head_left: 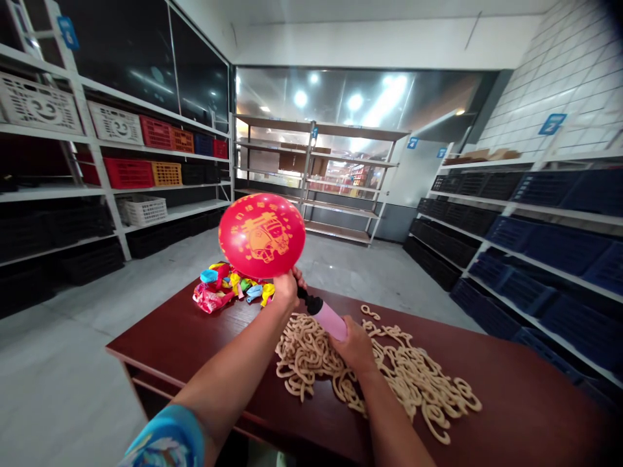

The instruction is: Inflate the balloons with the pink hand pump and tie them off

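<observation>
Round red rubber balloon with gold print (pixel 261 235) sits at 12 o'clock — left hand (pixel 287 287) pinches its neck onto the pink plastic hand pump (pixel 327 317), right hand (pixel 357 344) grips the handle. Best to pinch tight — pump slowly.

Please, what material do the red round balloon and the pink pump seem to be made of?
The red round balloon looks like thin glossy rubber or latex: stretched taut, with light reflections and a yellow print. The pink pump looks like smooth hard plastic with a black nozzle, though this is not certain.
</observation>
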A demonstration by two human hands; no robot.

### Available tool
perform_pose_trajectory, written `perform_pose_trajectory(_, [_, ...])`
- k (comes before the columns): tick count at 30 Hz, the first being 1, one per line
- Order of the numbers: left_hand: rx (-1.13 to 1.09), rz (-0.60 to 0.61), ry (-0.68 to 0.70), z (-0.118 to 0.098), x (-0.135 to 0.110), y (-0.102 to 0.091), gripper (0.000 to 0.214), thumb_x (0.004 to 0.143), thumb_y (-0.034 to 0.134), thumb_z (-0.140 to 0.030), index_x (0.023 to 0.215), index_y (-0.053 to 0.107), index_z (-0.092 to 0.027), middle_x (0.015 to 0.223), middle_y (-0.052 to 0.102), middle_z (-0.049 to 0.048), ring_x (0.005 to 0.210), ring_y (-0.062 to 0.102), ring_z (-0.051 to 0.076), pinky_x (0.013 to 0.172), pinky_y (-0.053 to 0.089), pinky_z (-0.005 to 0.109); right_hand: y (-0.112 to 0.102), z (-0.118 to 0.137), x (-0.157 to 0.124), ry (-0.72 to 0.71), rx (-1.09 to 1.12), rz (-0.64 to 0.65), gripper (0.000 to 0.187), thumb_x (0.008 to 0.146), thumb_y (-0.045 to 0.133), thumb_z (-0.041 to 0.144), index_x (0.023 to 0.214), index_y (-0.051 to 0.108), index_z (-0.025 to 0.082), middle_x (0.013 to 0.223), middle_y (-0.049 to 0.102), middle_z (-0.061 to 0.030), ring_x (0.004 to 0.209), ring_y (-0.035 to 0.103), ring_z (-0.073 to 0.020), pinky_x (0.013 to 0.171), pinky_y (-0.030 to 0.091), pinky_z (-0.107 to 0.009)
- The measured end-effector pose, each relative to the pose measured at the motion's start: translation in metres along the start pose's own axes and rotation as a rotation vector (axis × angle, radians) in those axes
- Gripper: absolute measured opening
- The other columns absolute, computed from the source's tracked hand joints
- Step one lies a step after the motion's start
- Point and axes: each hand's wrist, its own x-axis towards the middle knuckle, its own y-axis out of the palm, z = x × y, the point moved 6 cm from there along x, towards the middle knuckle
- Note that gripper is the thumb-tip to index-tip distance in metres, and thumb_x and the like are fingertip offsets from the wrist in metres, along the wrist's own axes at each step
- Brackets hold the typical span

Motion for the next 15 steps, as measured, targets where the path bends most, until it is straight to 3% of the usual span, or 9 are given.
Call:
perform_pose_trajectory(6, [0.018, 0.08, 0.158, -0.088, 0.005, 0.013, 0.015, 0.064, 0.042, -0.012, 0.057, 0.032, -0.019, 0.047, 0.03, -0.0067, 0.032, 0.028, 0.006, 0.034, 0.025, 0.02, -0.004, -0.005, 0.003, 0.016, 0.059, -0.029, 0.03, 0.068, 0.056, 0.03, 0.095, 0.052, 0.019, 0.082, 0.061, -0.0044, 0.076, 0.056, -0.0186, 0.068, 0.038, -0.026])
perform_pose_trajectory(9, [0.022, 0.093, 0.198, -0.11, 0.006, 0.014, 0.014, 0.065, 0.044, -0.014, 0.058, 0.032, -0.019, 0.048, 0.031, -0.0066, 0.033, 0.029, 0.005, 0.035, 0.026, 0.02, -0.003, -0.006, 0.002, 0.015, 0.075, -0.027, 0.03, 0.067, 0.057, 0.03, 0.095, 0.053, 0.019, 0.081, 0.061, -0.0042, 0.075, 0.056, -0.0184, 0.067, 0.038, -0.026])
perform_pose_trajectory(12, [0.019, 0.063, 0.187, -0.098, 0.007, 0.008, 0.013, 0.062, 0.042, -0.012, 0.058, 0.032, -0.019, 0.048, 0.03, -0.0066, 0.033, 0.028, 0.005, 0.034, 0.025, 0.019, -0.001, -0.005, 0.001, 0.006, 0.046, -0.03, 0.027, 0.068, 0.057, 0.03, 0.091, 0.053, 0.018, 0.078, 0.06, -0.0042, 0.073, 0.055, -0.0183, 0.065, 0.037, -0.026])
perform_pose_trajectory(15, [0.007, 0.035, 0.121, -0.056, 0.005, 0.001, 0.012, 0.061, 0.041, -0.011, 0.058, 0.033, -0.019, 0.047, 0.031, -0.0065, 0.033, 0.029, 0.005, 0.035, 0.024, 0.019, 0.0, -0.003, -0.001, -0.006, 0.014, -0.011, 0.023, 0.068, 0.057, 0.031, 0.087, 0.053, 0.018, 0.076, 0.06, -0.0044, 0.071, 0.055, -0.018, 0.063, 0.036, -0.026])
